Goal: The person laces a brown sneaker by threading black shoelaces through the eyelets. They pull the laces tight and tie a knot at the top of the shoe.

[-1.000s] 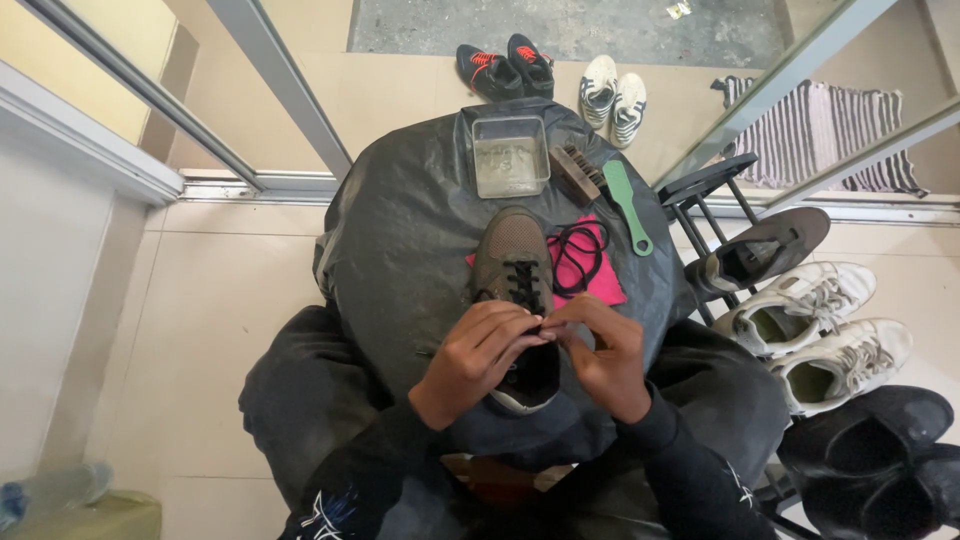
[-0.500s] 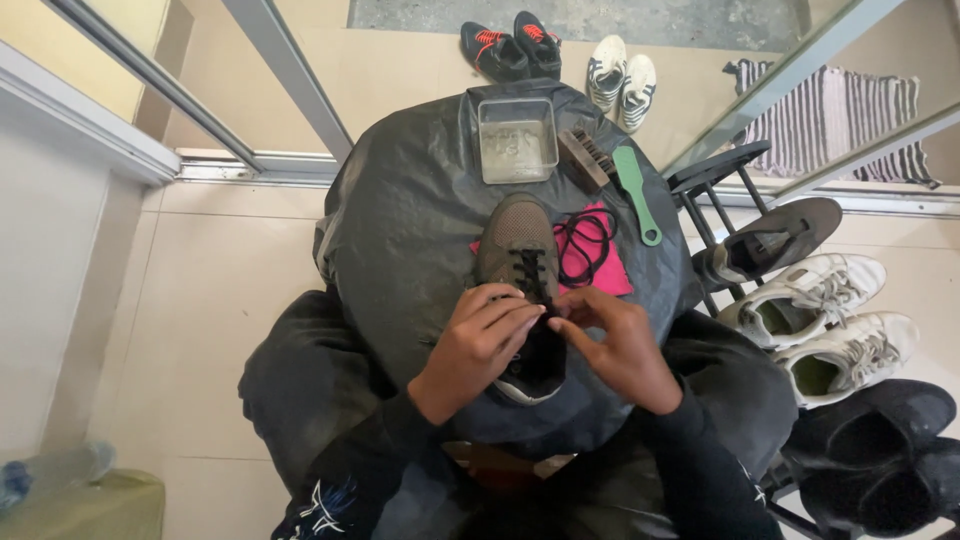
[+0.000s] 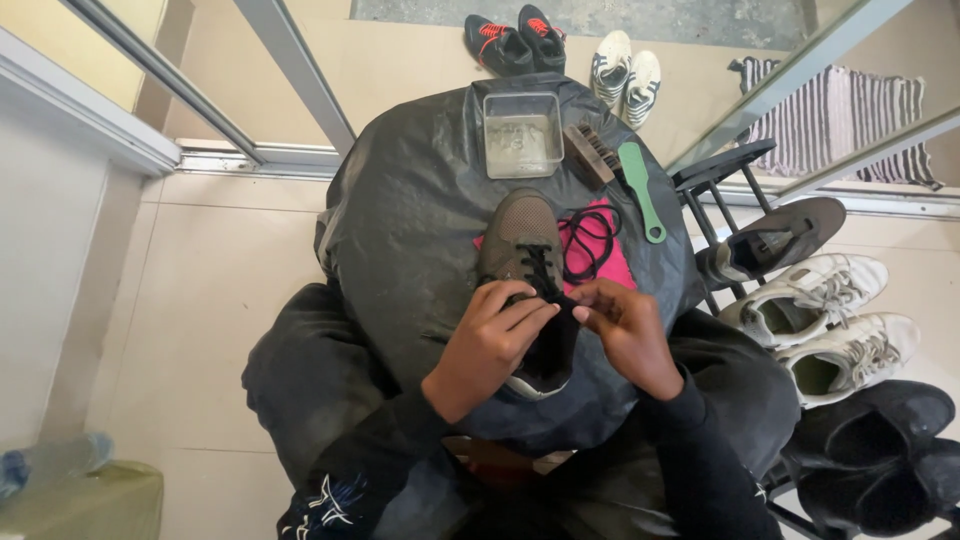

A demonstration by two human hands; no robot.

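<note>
Pale floor tiles surround a round table draped in black plastic sheeting (image 3: 400,230). On its near edge lies a brown mesh sneaker (image 3: 522,250). Left hand (image 3: 490,340) grips the shoe's opening; right hand (image 3: 625,335) pinches its black lace (image 3: 545,275). Farther off sits a clear plastic tub (image 3: 521,134).

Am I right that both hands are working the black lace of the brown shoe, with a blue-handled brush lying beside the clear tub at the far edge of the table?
Not quite: the head view shows the brush has a green handle, not blue. The rest holds: the left hand and right hand are on the black lace of the brown shoe, and the brush lies beside the clear tub.
</note>
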